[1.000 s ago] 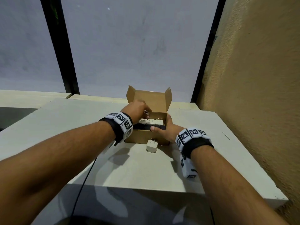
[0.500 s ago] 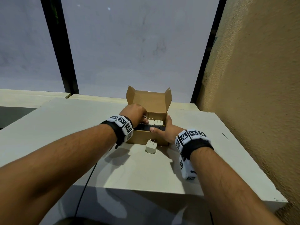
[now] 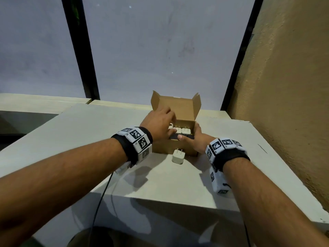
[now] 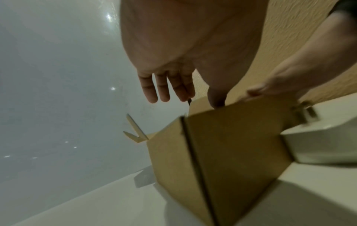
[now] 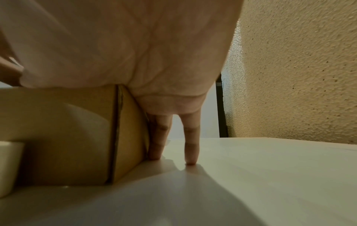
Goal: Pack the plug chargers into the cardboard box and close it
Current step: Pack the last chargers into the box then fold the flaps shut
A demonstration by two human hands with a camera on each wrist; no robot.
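The brown cardboard box stands open on the table, its lid upright at the back. Inside are white chargers with prongs up and black chargers along the front row. One white charger stands on the table just in front of the box. My left hand hovers over the box's left side, fingers straight and empty, thumb on the rim. My right hand braces the box's right front corner, thumb across the front rim, straight fingers down the right wall to the table.
The box sits on a pale table whose near edge is close to me. A rough tan wall rises at the right. A window with black frame bars runs behind. A thin black cable hangs off the front edge.
My left hand set a white charger down into the box's left side, then let go and rose with fingers spread. The right hand and the loose charger stayed put.
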